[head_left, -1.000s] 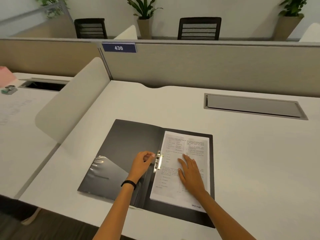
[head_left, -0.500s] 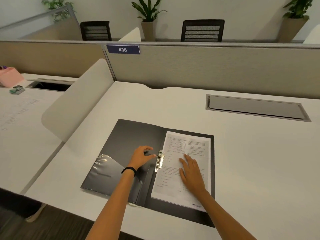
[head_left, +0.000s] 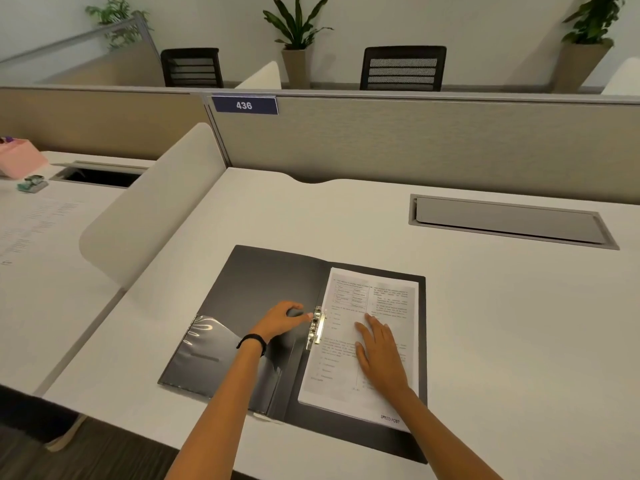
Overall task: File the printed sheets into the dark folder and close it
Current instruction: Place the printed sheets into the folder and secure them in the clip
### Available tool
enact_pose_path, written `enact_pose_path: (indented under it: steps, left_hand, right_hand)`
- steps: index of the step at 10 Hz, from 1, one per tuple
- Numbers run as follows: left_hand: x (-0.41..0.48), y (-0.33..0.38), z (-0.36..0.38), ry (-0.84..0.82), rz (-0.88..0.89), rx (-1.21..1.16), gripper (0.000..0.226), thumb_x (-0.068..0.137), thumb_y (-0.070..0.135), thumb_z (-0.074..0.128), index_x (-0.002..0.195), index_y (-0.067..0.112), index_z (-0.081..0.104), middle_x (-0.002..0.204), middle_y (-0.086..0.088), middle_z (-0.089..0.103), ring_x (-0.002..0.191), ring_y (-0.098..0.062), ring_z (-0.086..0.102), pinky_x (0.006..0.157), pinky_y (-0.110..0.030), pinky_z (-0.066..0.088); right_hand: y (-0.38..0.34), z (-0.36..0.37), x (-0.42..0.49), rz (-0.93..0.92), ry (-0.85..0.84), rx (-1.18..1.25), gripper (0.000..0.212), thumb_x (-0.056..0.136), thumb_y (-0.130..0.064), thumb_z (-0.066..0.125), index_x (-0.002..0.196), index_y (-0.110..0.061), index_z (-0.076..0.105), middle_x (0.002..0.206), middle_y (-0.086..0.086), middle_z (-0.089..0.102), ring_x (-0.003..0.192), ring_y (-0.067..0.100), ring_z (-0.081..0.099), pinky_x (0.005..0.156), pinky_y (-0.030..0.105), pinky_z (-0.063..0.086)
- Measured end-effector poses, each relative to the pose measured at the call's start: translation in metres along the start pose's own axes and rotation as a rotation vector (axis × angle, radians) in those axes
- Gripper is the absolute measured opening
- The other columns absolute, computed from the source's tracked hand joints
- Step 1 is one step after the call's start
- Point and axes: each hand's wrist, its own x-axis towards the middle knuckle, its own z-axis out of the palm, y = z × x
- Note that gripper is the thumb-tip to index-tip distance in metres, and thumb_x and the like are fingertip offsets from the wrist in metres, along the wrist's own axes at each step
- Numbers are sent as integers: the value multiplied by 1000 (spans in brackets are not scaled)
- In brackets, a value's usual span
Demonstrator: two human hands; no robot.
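Observation:
The dark folder [head_left: 270,282] lies open on the white desk in front of me. A stack of printed sheets [head_left: 388,299] sits on its right half, left edge under the gold metal clip [head_left: 318,329] at the spine. My left hand [head_left: 282,320] rests on the folder's left half with arched fingers, one fingertip touching the clip. My right hand [head_left: 379,351] lies flat on the sheets, fingers straight, pressing them down. A clear plastic pocket [head_left: 211,348] covers the lower part of the left cover.
A white curved divider [head_left: 149,216] stands left of the folder. A grey cable-tray lid [head_left: 509,220] sits at the back right. A beige partition [head_left: 415,143] bounds the far edge. The neighbouring desk holds a pink box [head_left: 17,157] and a small green item [head_left: 33,183].
My left hand has let go of the clip and drawn slightly left, leaving one fingertip against it. The right hand stays flat on the sheets. The view shifted a little.

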Motion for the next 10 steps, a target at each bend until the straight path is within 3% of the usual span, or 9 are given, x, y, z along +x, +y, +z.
enact_pose_path:
  steps: [3, 5, 6, 7, 8, 10]
  left_hand:
    - [5, 6, -10, -154, -28, 166, 62, 88, 43, 53, 139, 14, 32, 153, -8, 26, 138, -29, 28, 113, -42, 24]
    - [7, 5, -15, -209, -78, 300, 79, 86, 48, 53, 146, 13, 14, 158, -8, 4, 144, -30, 13, 117, -45, 14]
    - [8, 8, -13, -206, -109, 328, 92, 83, 47, 59, 147, 12, 3, 158, -9, -1, 144, -31, 11, 118, -44, 14]
    - [9, 8, -8, -189, -126, 433, 102, 81, 46, 63, 146, 9, -8, 156, -11, -17, 144, -31, -9, 117, -47, 7]
    - [8, 5, -4, -167, -138, 450, 107, 79, 46, 65, 145, 9, -11, 154, -13, -22, 142, -34, -17, 116, -51, 5]
    - [9, -5, 2, -96, -111, 506, 113, 75, 52, 66, 145, 9, -11, 154, -15, -22, 141, -37, -17, 115, -55, 3]
  right_hand:
    - [-1, -1, 0, -5, 4, 11, 49, 93, -43, 39, 139, -29, 28, 155, -3, 19, 143, 19, 17, 117, 36, 8]
    - [-1, -1, 0, -4, -2, -3, 49, 94, -44, 37, 139, -30, 27, 155, -4, 18, 143, 19, 16, 117, 35, 5]
    - [0, 0, 0, -2, -4, -3, 49, 93, -44, 37, 139, -30, 27, 155, -4, 17, 143, 19, 16, 117, 35, 6]
    - [0, 0, 1, 1, 1, 0, 49, 93, -44, 38, 139, -30, 28, 155, -4, 19, 143, 19, 17, 116, 34, 5]
    - [0, 0, 0, 1, 3, 5, 49, 93, -44, 39, 139, -30, 28, 155, -3, 20, 143, 19, 18, 116, 34, 6]
    - [-1, -1, 0, 11, -1, 15, 49, 93, -43, 39, 139, -30, 28, 155, -4, 20, 143, 19, 18, 117, 37, 9]
